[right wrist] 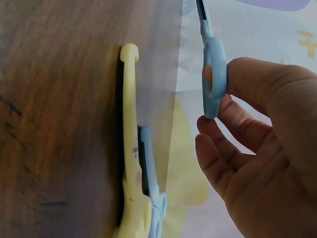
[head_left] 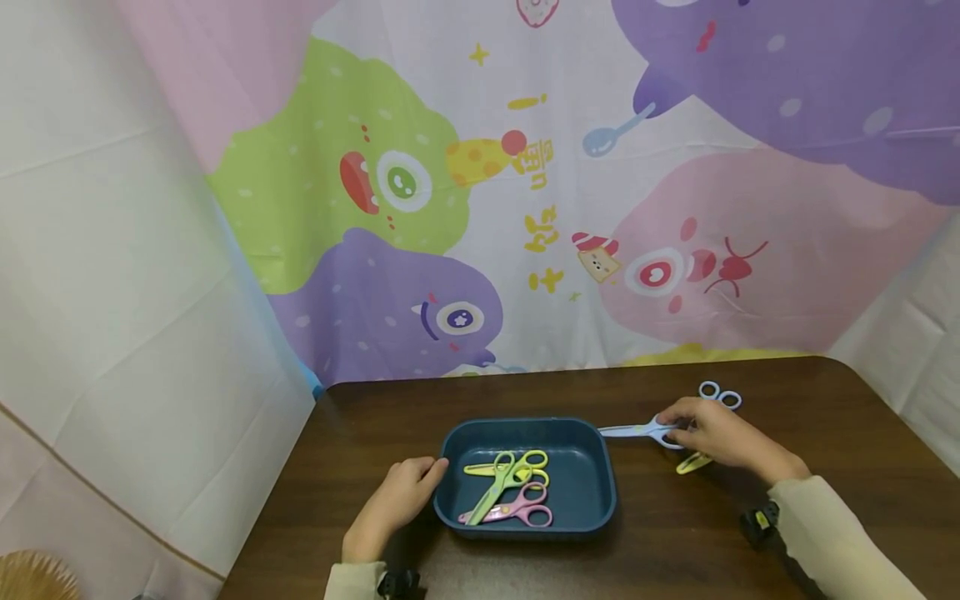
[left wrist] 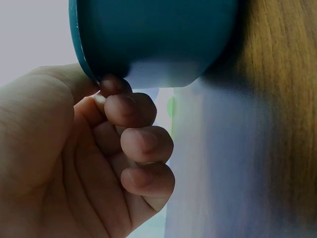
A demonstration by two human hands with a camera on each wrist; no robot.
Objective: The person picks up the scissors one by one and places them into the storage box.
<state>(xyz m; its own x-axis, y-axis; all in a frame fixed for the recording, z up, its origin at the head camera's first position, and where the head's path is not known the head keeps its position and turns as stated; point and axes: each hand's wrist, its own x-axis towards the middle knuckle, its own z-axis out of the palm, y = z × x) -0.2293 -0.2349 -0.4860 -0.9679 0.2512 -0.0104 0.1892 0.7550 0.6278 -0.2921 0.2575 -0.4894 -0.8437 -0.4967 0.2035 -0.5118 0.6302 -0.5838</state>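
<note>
My left hand (head_left: 397, 500) grips the left rim of a dark teal tray (head_left: 585, 487), thumb on top; in the left wrist view its fingers curl against the tray wall (left wrist: 158, 39). Lying crossed in the tray are yellow scissors (head_left: 480, 470), green scissors (head_left: 489, 497) and pink scissors (head_left: 517, 506). My right hand (head_left: 720, 433) pinches the handle of light blue scissors (head_left: 630, 431), raised off the table with blades towards the tray's right rim. Beneath that hand lie other yellow scissors (right wrist: 130, 139) and a second blue pair (right wrist: 152, 173), both partly hidden in the head view.
The brown wooden table (head_left: 390, 400) carries the tray near its middle front. A curtain with cartoon monsters (head_left: 405, 317) hangs behind its back edge. White cloth (head_left: 150, 292) hangs at the left. A round bristly object (head_left: 37, 575) shows at the lower left.
</note>
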